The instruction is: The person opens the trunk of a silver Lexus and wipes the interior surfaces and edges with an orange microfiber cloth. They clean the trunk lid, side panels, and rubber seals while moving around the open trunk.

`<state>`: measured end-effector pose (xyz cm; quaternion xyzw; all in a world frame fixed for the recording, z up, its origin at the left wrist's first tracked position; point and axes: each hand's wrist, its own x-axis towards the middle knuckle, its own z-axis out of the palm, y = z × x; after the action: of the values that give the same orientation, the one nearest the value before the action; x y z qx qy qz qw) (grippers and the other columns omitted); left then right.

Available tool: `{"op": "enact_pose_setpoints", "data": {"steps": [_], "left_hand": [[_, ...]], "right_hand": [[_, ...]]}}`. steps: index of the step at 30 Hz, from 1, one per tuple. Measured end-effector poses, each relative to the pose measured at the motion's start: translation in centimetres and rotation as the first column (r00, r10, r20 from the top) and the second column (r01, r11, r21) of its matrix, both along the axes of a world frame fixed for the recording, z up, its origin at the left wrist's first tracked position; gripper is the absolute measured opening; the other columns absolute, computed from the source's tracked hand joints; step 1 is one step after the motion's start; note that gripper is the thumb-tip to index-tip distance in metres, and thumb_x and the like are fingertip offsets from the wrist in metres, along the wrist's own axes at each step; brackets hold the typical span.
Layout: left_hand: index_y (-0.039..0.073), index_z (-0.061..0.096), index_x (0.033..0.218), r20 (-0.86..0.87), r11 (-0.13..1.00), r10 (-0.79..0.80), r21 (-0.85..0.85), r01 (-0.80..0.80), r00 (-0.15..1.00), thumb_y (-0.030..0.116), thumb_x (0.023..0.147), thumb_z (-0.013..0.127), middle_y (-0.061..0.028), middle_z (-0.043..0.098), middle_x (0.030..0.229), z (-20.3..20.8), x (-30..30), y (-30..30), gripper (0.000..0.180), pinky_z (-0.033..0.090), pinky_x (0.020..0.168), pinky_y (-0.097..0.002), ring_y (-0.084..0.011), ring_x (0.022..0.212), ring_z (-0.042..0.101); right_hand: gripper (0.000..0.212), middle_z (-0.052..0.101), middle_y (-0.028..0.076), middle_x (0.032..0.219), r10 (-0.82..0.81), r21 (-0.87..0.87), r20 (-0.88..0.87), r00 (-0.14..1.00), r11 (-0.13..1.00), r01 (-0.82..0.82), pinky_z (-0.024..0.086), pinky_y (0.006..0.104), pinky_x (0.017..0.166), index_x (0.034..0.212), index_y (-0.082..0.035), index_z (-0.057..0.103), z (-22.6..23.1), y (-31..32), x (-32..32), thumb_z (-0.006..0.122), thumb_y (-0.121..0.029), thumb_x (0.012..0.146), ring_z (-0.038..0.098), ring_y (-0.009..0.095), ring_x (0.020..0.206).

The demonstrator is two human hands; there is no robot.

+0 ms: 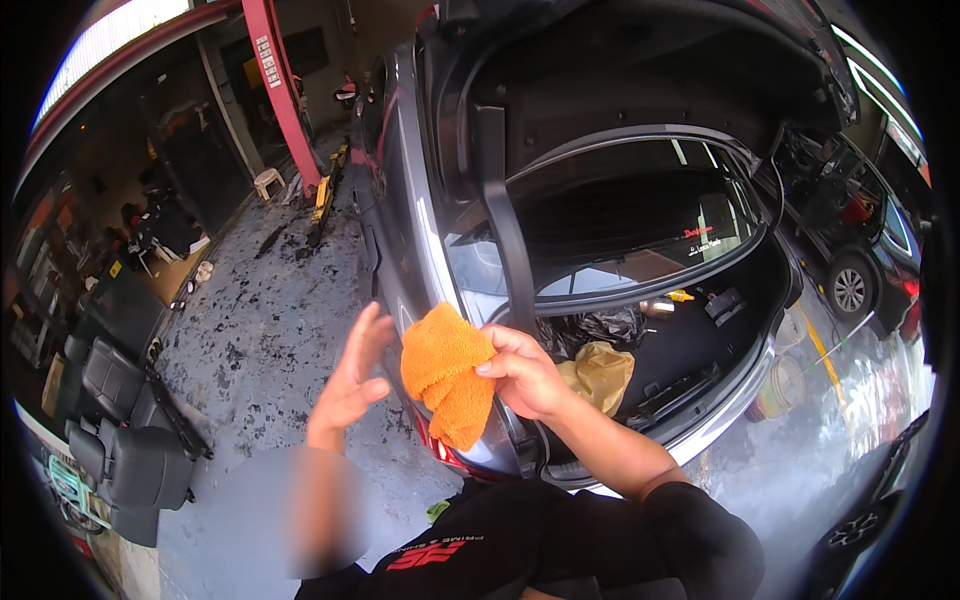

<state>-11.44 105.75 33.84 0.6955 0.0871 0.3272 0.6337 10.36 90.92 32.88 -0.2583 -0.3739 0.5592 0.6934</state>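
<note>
An orange microfibre cloth [447, 365], bunched and hanging in folds, is pinched at its right edge between the thumb and fingers of my right hand [525, 375]. To the left of the cloth, my left hand [350, 375] is raised with its fingers apart, slightly smeared by motion and holding nothing. Both hands are over the rear left corner of a grey car [415, 200]. The car's trunk lid [640, 60] stands raised. Below the cloth, part of a red tail light [443, 450] shows.
In the trunk [690, 340] lie a tan cloth bag [600, 375], black plastic [610, 325] and a yellow bottle [681, 295]. Removed car seats [140, 440] stand at the left. A red post [280, 90] rises behind. A bucket [778, 388] and another dark car [850, 230] are at the right.
</note>
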Motion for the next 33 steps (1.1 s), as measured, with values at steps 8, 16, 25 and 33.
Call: {"op": "enact_pose_setpoints", "data": {"steps": [8,16,25,33], "left_hand": [[0.0,0.049,0.147,0.076,0.717,0.234,-0.687,-0.119,0.969,0.034,0.105,0.06,-0.0119,0.062,0.138,-6.8,4.8,-0.6,0.055,0.054,0.102,-0.0377,-0.0236,0.122,0.064],[-0.005,0.06,0.128,0.643,0.514,0.619,0.101,-0.852,0.45,0.023,0.091,0.081,-0.0167,0.062,0.129,14.9,21.9,10.8,0.051,0.048,0.101,-0.0412,-0.0273,0.118,0.062],[0.001,0.051,0.145,0.649,0.101,0.702,0.317,-0.943,0.293,0.035,0.094,0.07,-0.0226,0.045,0.152,11.2,31.1,9.5,0.065,0.026,0.113,-0.0591,-0.0423,0.145,0.038],[0.002,0.057,0.134,0.877,-0.055,0.348,0.372,-0.927,0.331,0.035,0.089,0.076,-0.0191,0.06,0.13,12.4,28.9,13.5,0.058,0.029,0.111,-0.0545,-0.0375,0.128,0.052]], "right_hand": [[0.033,0.064,0.016,0.133,-0.428,-0.073,0.245,0.87,0.887,0.456,0.055,0.0406,0.098,0.133,-0.001,0.058,2.3,-1.1,3.6,0.059,-0.016,0.103,0.066,0.025,0.116],[0.025,0.073,0.013,0.11,-0.299,-0.096,0.228,0.927,0.94,0.327,0.057,0.0338,0.089,0.123,-0.001,0.065,-1.5,-4.4,6.4,0.062,-0.016,0.103,0.072,0.02,0.096],[0.024,0.073,0.015,0.107,-0.334,-0.318,0.183,0.925,0.87,0.377,0.058,0.0394,0.091,0.121,0.0,0.066,-7.7,-9.2,6.7,0.058,-0.017,0.105,0.072,0.026,0.095],[0.026,0.073,0.014,0.107,-0.346,-0.353,0.201,0.917,0.847,0.397,0.057,0.0376,0.089,0.122,-0.001,0.065,-9.1,-9.6,8.0,0.06,-0.019,0.104,0.072,0.024,0.094]]}}
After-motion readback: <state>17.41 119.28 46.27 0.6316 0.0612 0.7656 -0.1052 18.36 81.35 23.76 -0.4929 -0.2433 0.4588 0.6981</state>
